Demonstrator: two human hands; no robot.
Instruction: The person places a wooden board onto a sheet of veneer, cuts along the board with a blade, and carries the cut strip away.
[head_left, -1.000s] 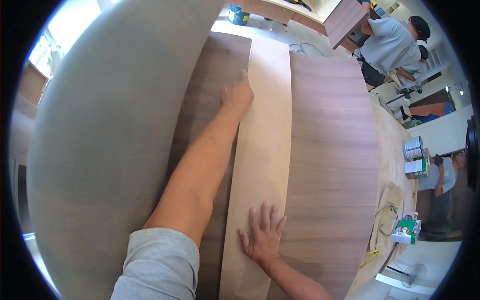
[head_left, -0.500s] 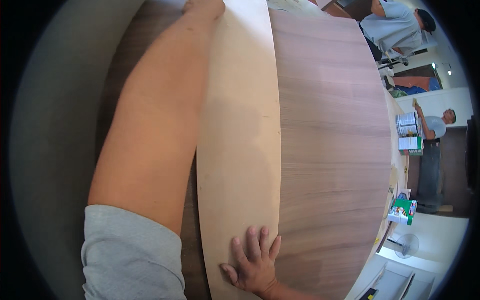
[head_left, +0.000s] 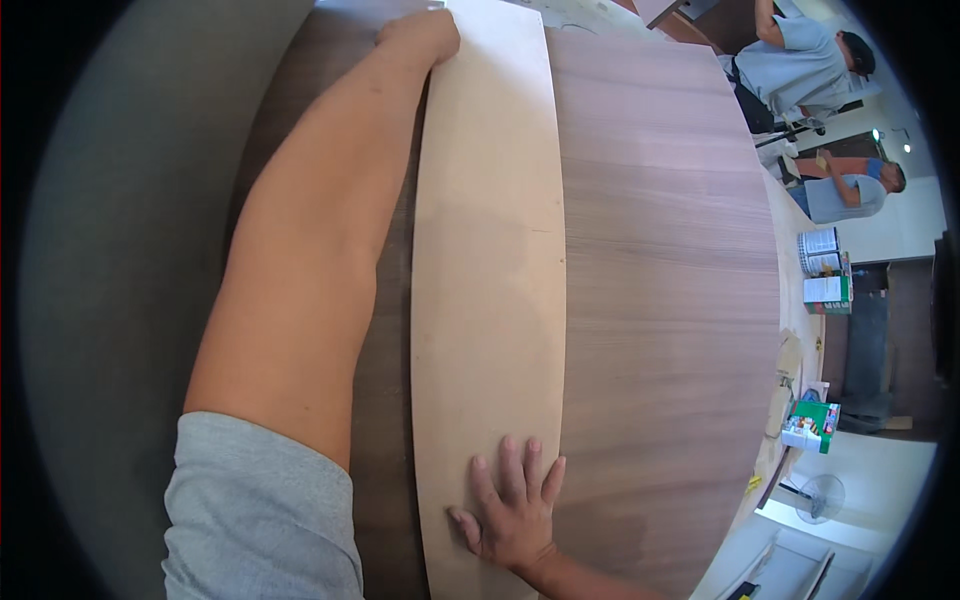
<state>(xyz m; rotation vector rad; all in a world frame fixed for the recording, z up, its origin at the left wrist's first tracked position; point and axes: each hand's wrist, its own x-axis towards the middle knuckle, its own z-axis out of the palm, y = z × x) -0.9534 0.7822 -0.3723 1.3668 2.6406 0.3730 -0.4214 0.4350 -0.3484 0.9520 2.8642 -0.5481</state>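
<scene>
A long pale wooden board (head_left: 490,300) lies lengthwise over a brown wood-grain sheet (head_left: 670,280). My left arm stretches far along the board's left edge. At the far end my left hand (head_left: 420,38) is closed beside that edge; a small bit of something greenish shows at its far side, too little to name. Near me, my right hand (head_left: 515,515) presses flat on the board with its fingers spread, the outer fingertips close to the board's right edge.
Beyond the sheet's right edge stand metal cans (head_left: 820,250) and a green and white box (head_left: 812,426). One co-worker (head_left: 795,65) bends at the far right; another co-worker (head_left: 850,190) stands nearby. A fan (head_left: 822,498) is at the lower right.
My left hand shows more fully at the top, and its arm has drawn off the board's left edge. My right hand stays flat. The standing co-worker has moved farther up the picture.
</scene>
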